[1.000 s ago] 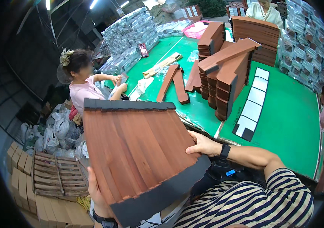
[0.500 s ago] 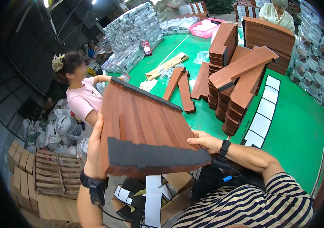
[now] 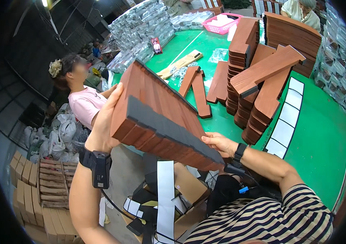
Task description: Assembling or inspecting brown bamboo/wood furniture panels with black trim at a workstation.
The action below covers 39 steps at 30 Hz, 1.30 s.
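Observation:
Between my hands I hold a stack of reddish-brown wooden boards [image 3: 154, 95] with black edging, tilted in the air over the near left side of the green table. My left hand [image 3: 107, 116] grips its left end, with the fingers partly behind the wood. At the lower right end, my right hand [image 3: 220, 144] clasps the stack, its thumb on the near corner and its other fingers mostly hidden. On the table, more brown boards [image 3: 242, 53] stand in tall piles, with a loose notched board [image 3: 266, 71] lying across the top.
A strip of white labels [image 3: 285, 122] lies on the green table [image 3: 323, 142]. Farther back are a pink basket [image 3: 221, 27] and plastic-wrapped bundles [image 3: 138, 30]. A co-worker in pink [image 3: 84, 101] stands at the left. An open carton [image 3: 191, 183] with scraps sits below me.
The left end of the board stack has swung up and toward the table, so more of its near black-edged side shows. My left hand has risen with it; both hands keep their hold.

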Tool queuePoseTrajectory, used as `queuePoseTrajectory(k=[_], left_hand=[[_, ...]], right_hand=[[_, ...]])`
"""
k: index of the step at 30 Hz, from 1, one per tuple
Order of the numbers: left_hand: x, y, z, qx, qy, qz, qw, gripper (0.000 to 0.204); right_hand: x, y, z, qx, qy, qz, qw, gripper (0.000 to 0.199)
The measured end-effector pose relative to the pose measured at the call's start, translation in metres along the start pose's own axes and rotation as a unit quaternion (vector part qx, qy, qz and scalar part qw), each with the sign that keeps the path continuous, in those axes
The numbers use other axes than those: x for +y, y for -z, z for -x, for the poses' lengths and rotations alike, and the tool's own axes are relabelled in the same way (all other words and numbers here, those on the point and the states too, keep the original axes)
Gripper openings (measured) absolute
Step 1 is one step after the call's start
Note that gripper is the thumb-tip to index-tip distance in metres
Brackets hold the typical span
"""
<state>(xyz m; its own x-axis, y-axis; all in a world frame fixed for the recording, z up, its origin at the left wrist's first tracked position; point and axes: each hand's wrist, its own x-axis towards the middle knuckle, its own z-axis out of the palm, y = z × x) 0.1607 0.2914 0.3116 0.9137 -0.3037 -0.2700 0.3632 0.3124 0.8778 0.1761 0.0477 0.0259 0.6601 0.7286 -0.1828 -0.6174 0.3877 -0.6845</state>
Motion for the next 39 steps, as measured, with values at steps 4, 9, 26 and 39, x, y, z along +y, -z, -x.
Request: queuePoseTrajectory(k=[4, 9, 26, 39], left_hand=[[-0.003, -0.007, -0.008, 0.082, -0.046, -0.091, 0.991, 0.044], [-0.005, -0.020, -0.012, 0.132, -0.056, -0.101, 0.985, 0.043], [-0.013, -0.002, -0.050, 0.015, -0.085, -0.022, 0.996, 0.034], [-0.003, -0.014, -0.087, 0.010, -0.087, -0.087, 0.992, 0.038]], right_hand=[[0.009, 0.013, -0.005, -0.003, 0.013, 0.049, 0.999, 0.049], [-0.002, -0.004, 0.000, -0.031, 0.033, -0.022, 0.999, 0.053], [-0.015, 0.022, -0.063, 0.089, 0.153, 0.052, 0.983, 0.090], [-0.004, 0.026, -0.112, 0.141, 0.215, 0.100, 0.961, 0.086]])
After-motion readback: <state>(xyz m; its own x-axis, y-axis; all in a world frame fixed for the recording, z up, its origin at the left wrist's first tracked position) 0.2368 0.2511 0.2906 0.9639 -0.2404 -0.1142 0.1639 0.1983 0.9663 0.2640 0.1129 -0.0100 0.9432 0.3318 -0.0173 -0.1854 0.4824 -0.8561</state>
